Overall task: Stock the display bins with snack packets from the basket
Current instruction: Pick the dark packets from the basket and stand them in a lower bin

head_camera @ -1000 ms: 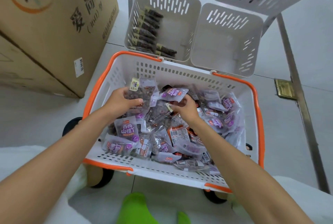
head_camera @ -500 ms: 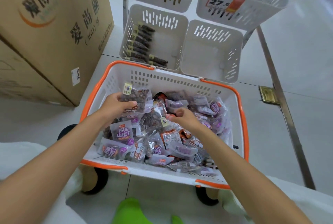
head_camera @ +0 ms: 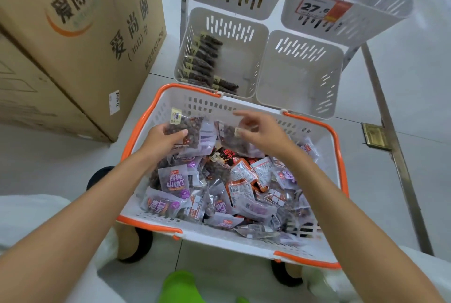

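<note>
Well, at the upper left stood a big brown cardboard box (head_camera: 73, 34). Right of it, mid-frame, the left hand (head_camera: 166, 139) gripped a clear film packet of dark snacks with a yellow label (head_camera: 189, 127). Above, a white slotted plastic bin (head_camera: 253, 34) held a row of similar packets. The right hand (head_camera: 261, 132) hovered, fingers spread, at a second dark packet (head_camera: 229, 139); whether it pinched it, I could not tell. Both were over the orange-rimmed white plastic basket (head_camera: 339, 156), heaped with packets. These looked light, soft and slippery, best pinched at the sealed edge.

Basket wall (head_camera: 214, 105) fronts the open-topped right bin (head_camera: 292, 83).
</note>
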Motion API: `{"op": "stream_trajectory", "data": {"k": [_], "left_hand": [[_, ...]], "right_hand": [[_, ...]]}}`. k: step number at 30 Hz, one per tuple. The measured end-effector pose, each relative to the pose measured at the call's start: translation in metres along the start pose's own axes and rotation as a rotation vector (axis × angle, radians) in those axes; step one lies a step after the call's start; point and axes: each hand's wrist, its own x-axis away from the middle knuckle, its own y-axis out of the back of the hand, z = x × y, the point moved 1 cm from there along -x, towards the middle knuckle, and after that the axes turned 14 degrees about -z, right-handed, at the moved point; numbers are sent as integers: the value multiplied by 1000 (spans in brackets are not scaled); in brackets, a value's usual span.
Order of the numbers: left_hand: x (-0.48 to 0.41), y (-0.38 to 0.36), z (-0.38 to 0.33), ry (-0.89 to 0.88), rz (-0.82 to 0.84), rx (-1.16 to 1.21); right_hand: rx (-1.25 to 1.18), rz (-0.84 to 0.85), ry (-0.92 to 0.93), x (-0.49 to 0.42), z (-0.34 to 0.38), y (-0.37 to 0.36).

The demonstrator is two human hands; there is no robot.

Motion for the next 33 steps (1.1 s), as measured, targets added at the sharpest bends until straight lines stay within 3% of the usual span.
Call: {"op": "stream_trajectory", "data": {"k": [3,5,8,11,14,16,18,20,24,26,28,30,33], "left_hand": [[7,-10,-15,-69,81,-32],[17,-18,-25,-131,262,-127],[30,-32,-29,-160,487,-220],[27,-34,-29,-176,437,-172],[15,-28,-37,-171,408,-143],[4,-29,-49,-158,506,-134],[-11,-35,-66,-214,596,-178],[-30,-43,-91,-310,572,-250],[-82,-57,-132,-584,285,-495],[-111,-60,-137,-637,177,-595],[-142,-62,-133,-677,105,-740],[-170,-66,-124,-731,73,-924],[-200,-75,-106,-758,109,-1107]], "right_hand": [[128,93,126,-5,27,13],[137,129,202,-4,43,6],[5,36,250,0,60,-10],[134,-93,335,-6,57,-7],[103,210,115,-20,44,11],[-9,424,-46,-34,35,20],[-209,499,-190,-49,31,25],[-321,397,-197,-68,28,27],[-432,7,-166,-114,11,34],[-318,-198,-104,-141,0,39],[-27,-363,31,-168,-11,40],[199,-392,83,-195,-22,31],[451,-198,71,-229,-46,-3]]}}
